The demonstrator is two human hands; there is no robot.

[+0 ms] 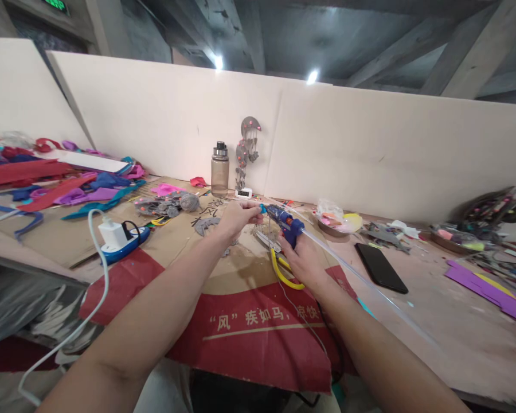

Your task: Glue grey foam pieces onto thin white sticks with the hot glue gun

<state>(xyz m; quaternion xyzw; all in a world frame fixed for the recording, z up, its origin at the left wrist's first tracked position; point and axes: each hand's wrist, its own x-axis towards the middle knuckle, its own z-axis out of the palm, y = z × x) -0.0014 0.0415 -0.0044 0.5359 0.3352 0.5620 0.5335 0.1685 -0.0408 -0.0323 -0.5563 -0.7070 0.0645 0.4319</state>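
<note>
In my right hand [301, 255] is a blue glue gun [286, 223], its nozzle pointing left and a long clear glue stick [348, 267] running out of its back. My left hand [239, 217] is closed in a pinch right by the nozzle. A small teal piece [264, 209] shows at its fingertips; its exact kind is too small to tell. Yellow-handled scissors [279, 272] lie on the cardboard [241, 281] below the gun. A grey crescent-shaped piece [205, 226] lies left of my left wrist, partly near loose grey bits.
A water bottle [219, 172] and a grey hanging ornament [250, 129] stand against the white board [163, 115]. At left are a blue power strip [124, 244] and coloured fabric scraps [47, 178]. A black phone [381, 268] and a bowl [335, 228] are at right.
</note>
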